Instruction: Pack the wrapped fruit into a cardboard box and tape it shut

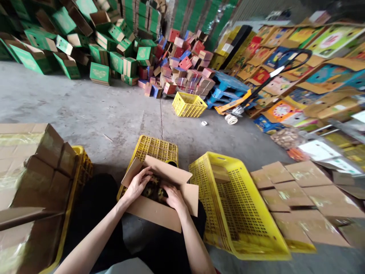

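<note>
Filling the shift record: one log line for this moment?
left hand: on open carton | right hand: inside carton | yellow crate: beside, tilted

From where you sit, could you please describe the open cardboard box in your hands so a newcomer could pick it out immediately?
Start at the big tilted yellow plastic crate on the grey concrete floor; just beside it lies a flatter yellow lattice crate. On that sits the open brown cardboard box. Unlike the closed brown cartons nearby, its flaps stand open, with the left hand and right hand reaching inside.
</note>
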`<act>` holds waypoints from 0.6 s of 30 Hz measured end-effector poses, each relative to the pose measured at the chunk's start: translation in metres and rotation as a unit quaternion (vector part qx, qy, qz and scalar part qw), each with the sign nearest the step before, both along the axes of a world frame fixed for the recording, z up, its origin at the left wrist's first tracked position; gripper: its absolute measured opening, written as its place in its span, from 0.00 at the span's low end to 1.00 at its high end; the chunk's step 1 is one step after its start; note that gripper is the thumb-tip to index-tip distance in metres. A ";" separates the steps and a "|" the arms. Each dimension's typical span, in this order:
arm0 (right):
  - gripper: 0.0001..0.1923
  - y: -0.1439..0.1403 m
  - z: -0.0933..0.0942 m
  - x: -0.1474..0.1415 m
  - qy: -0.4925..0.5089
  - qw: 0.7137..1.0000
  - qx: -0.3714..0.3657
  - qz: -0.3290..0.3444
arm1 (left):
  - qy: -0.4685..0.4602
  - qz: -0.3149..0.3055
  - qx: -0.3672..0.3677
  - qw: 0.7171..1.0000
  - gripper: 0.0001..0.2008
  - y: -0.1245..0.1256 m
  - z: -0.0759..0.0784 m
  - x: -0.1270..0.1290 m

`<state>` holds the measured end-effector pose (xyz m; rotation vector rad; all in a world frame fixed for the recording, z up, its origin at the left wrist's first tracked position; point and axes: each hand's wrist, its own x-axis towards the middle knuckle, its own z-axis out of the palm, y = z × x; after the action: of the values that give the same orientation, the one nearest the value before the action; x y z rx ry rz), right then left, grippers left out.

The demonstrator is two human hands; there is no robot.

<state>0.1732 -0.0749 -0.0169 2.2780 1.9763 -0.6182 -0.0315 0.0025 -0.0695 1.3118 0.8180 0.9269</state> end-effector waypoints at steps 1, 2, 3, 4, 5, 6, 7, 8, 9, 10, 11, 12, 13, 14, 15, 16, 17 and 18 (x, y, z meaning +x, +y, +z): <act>0.23 -0.004 -0.001 0.002 -0.001 1.000 -0.003 -0.002 | 0.002 0.001 0.000 1.000 0.28 0.000 0.000 0.000; 0.22 -0.007 -0.003 0.003 -0.004 1.000 -0.005 -0.006 | 0.005 0.002 -0.001 1.000 0.27 0.000 0.000 0.000; 0.20 -0.008 -0.005 0.003 -0.009 1.000 -0.005 -0.012 | 0.007 0.002 -0.001 1.000 0.27 0.000 -0.001 0.001; 0.18 -0.007 -0.007 0.002 -0.013 1.000 -0.005 -0.017 | 0.008 0.001 0.000 1.000 0.27 0.000 -0.001 0.001; 0.17 -0.006 -0.010 0.001 -0.014 1.000 -0.007 -0.021 | 0.010 0.001 0.000 1.000 0.27 0.000 -0.001 0.001; 0.16 -0.003 -0.012 0.000 -0.012 1.000 -0.010 -0.023 | 0.011 0.001 0.000 1.000 0.27 0.000 0.000 0.001; 0.15 0.000 -0.014 0.000 -0.007 1.000 -0.015 -0.022 | 0.011 0.001 0.000 1.000 0.27 0.000 0.000 0.001; 0.15 0.002 -0.016 0.000 0.002 1.000 -0.020 -0.020 | 0.012 0.003 0.001 1.000 0.27 0.000 0.001 0.002; 0.16 0.005 -0.017 0.001 0.012 1.000 -0.025 -0.015 | 0.012 0.004 0.000 1.000 0.27 0.000 0.001 0.002; 0.18 0.006 -0.017 0.003 0.025 0.999 -0.028 -0.008 | 0.012 0.006 0.000 1.000 0.28 0.000 0.002 0.002; 0.21 0.007 -0.016 0.006 0.037 0.999 -0.029 0.000 | 0.012 0.006 0.000 1.000 0.28 0.000 0.002 0.002; 0.24 0.007 -0.015 0.009 0.048 0.998 -0.031 0.010 | 0.012 0.006 0.000 1.000 0.28 0.000 0.002 0.003; 0.29 0.006 -0.014 0.012 0.059 0.997 -0.034 0.021 | 0.012 0.005 0.000 1.000 0.28 0.000 0.003 0.003; 0.34 0.005 -0.012 0.014 0.067 0.996 -0.040 0.031 | 0.011 0.005 0.001 1.000 0.28 0.000 0.003 0.003; 0.39 0.003 -0.011 0.016 0.070 0.996 -0.049 0.039 | 0.010 0.004 0.001 1.000 0.28 0.000 0.002 0.003; 0.42 0.000 -0.010 0.017 0.068 0.995 -0.058 0.042 | 0.009 0.004 0.002 1.000 0.28 0.000 0.002 0.003; 0.42 -0.002 -0.009 0.017 0.060 0.995 -0.066 0.040 | 0.009 0.005 0.002 1.000 0.28 0.000 0.002 0.002; 0.41 -0.004 -0.008 0.016 0.047 0.996 -0.071 0.034 | 0.010 0.006 0.002 1.000 0.28 0.000 0.002 0.002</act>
<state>0.1896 -0.0788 -0.0252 2.1267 1.9709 -0.8449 -0.0292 0.0029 -0.0680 1.3214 0.8409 0.9275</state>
